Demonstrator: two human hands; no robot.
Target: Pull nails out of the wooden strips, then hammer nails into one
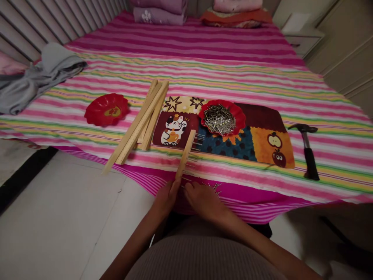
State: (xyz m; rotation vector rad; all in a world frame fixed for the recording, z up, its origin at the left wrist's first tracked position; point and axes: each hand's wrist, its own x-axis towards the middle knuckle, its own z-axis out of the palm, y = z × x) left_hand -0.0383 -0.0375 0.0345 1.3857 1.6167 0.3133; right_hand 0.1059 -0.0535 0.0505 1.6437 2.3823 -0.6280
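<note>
My left hand (pixel 168 195) is closed around the near end of a wooden strip (pixel 184 159). Thin nails (pixel 198 142) stick out to the right from the strip in a row. Close beside it, my right hand (pixel 204 199) has its fingers pinched together near the lower nails; whatever they hold is too small to make out. A few loose nails (pixel 215 189) lie on the cloth just past my right hand. Beyond the strip's tip, a red scalloped dish (pixel 241 118) full of nails (pixel 219 119) rests on a patterned mat (pixel 230 149).
More wooden strips (pixel 141 122) lie crossed on the striped bedspread (pixel 72 134). Left of them sits a red dish (pixel 100 112). A hammer (pixel 309 153) lies at the right. Grey clothing (pixel 54 70) is at the far left, folded bedding (pixel 160 15) at the back.
</note>
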